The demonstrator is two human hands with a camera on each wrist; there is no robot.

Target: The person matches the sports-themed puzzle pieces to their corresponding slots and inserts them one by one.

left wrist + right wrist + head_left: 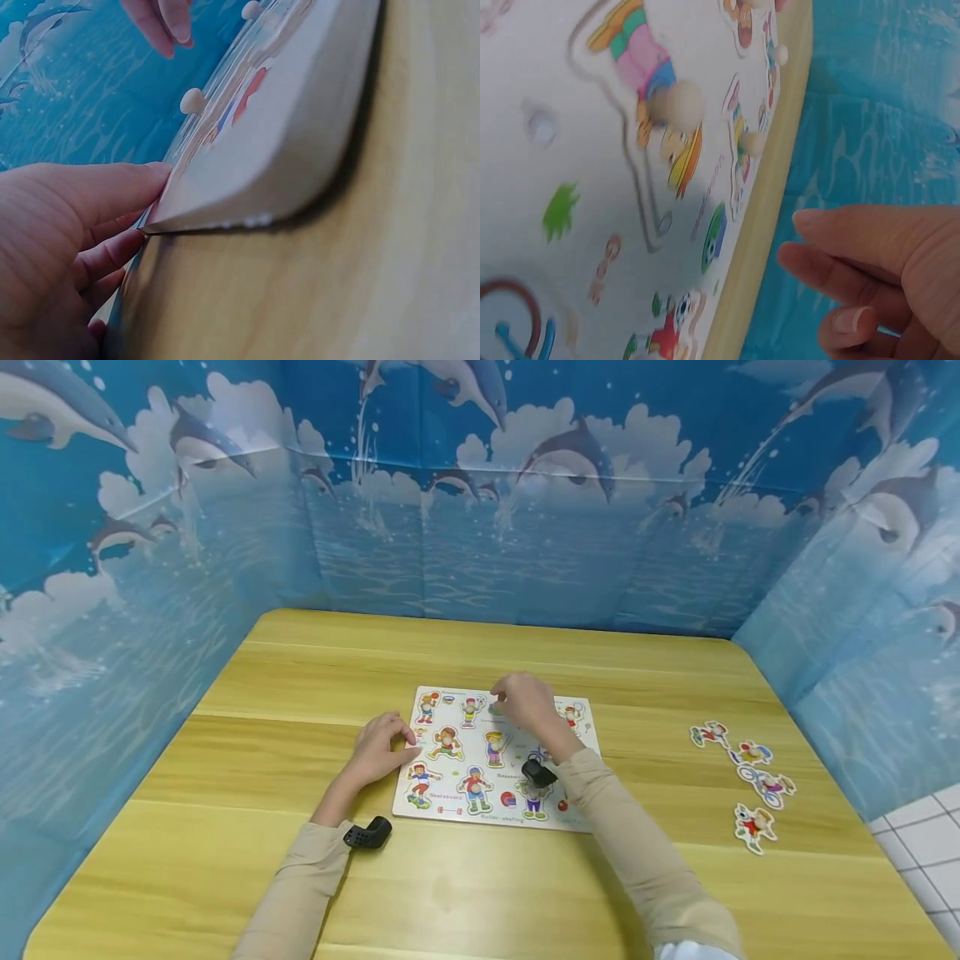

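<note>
While the puzzle board (495,756) lies flat near the middle of the desk (225,827), its left edge is touched by the left hand (382,747), whose fingers (112,191) are seen in the left wrist view laid fairly straight against the board's rim, nothing being gripped. Further right, the right hand (525,702) is held over the board's far edge, fingers bent downward toward the top row; from the right wrist view the fingers (862,240) appear loosely curled just past the rim with nothing between them, though a pinch on a peg cannot be ruled out from the head view, so whether anything is grasped cannot be told for sure. Most pockets of the board are seen filled with cartoon figure pieces, each with a small knob (676,103); some spots by the right edge are hidden under the right forearm. Well apart on the right side of the desk, four loose figure pieces (742,772) are laid in a rough line, none touched. The work is judged part done: many pieces sit in the board, four lie out. Whether pieces are being taken out or put in cannot be told.
</note>
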